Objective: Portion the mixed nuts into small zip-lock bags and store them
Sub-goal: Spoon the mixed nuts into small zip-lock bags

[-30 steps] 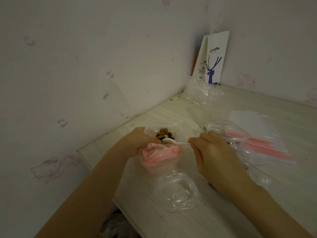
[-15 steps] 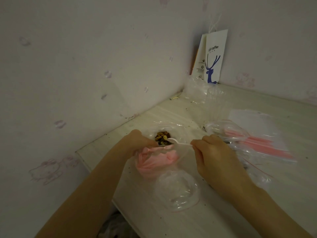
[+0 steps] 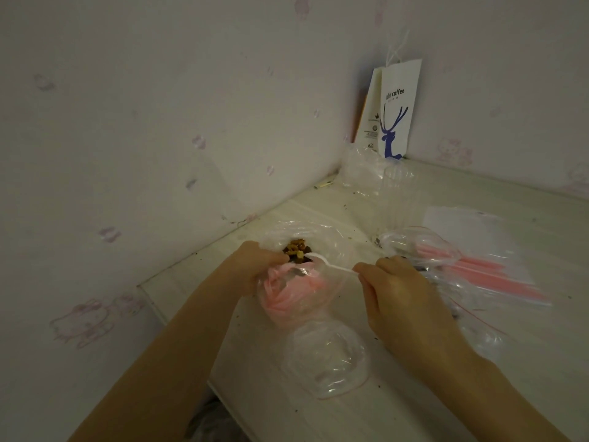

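The mixed nuts sit in a heap inside an open clear bag on the table, just beyond the left hand and close to the wall. That hand's fingers are curled around the bunched, pink-sealed mouth of a small zip-lock bag, while the right hand pinches the handle end of a white plastic spoon whose bowl reaches the edge of the heap. The likeliest mishap is a spill: the spoon is shallow and thin, and the bag mouth looks crumpled rather than spread, so a scoop could tip nuts onto the table or miss the opening. The table's near-left edge lies just beside the left forearm, so stray nuts could roll off there. Room is tight leftward against the wall; an empty clear bag lies just below the hands, and a stack of spare zip-lock bags crowds the right, leaving the freest space toward the far right.
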